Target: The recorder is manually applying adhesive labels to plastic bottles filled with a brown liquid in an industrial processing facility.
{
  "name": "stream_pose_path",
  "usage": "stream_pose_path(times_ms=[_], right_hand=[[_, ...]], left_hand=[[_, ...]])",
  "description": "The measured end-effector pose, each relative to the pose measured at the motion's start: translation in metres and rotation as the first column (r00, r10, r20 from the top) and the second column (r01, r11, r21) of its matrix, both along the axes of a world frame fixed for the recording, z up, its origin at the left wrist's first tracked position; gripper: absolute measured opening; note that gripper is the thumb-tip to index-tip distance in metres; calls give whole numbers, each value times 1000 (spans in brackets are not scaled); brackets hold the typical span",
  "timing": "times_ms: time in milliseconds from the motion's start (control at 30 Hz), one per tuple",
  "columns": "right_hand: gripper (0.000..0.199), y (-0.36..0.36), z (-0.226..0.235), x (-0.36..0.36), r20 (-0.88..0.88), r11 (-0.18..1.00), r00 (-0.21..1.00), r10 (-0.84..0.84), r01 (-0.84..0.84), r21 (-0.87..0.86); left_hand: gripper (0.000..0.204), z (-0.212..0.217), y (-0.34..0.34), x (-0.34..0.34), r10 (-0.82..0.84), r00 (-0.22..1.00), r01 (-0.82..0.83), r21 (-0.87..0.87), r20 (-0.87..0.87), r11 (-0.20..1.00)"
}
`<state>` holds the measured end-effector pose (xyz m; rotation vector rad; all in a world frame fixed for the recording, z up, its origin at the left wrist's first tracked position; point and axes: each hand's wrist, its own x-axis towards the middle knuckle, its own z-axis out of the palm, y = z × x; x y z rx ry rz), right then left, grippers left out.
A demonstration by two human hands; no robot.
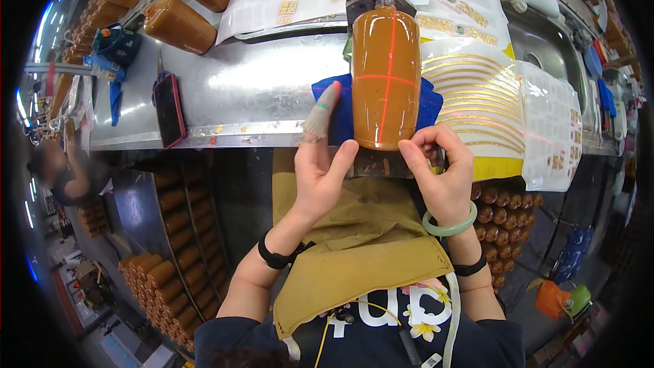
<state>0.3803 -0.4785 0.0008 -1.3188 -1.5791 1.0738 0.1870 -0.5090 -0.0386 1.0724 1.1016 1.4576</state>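
A glossy amber-brown glass bottle (pixel 385 88) lies with its neck pointing away from me, on a blue cloth (pixel 343 110). Red laser lines cross on its surface. My left hand (pixel 320 163) is at the bottle's lower left, fingers stretched and thumb apart, the thumb tip close to the base. A pale finger cover sits on one of its fingers. At the lower right corner of the base, my right hand (pixel 444 167) has its thumb and forefinger pinched together; whatever may lie between them is hidden. The right wrist wears a pale green bangle (pixel 449 223).
Sheets with gold curved strips (pixel 473 105) and a sheet of small gold decals (pixel 555 129) lie to the right, before a metal sink (pixel 538 31). Two more brown bottles (pixel 178 25) lie back left. A phone (pixel 168 110) rests on the metal bench (pixel 252 85). Racked bottles (pixel 160 286) stand below.
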Motion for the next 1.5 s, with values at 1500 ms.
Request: stream_pose_path(times_ms=[1500], right_hand=[[11,19,29,19,183,983,966,183,-183,-16]], left_hand=[[24,-14,25,-1,541,649,125,776,-536,619]])
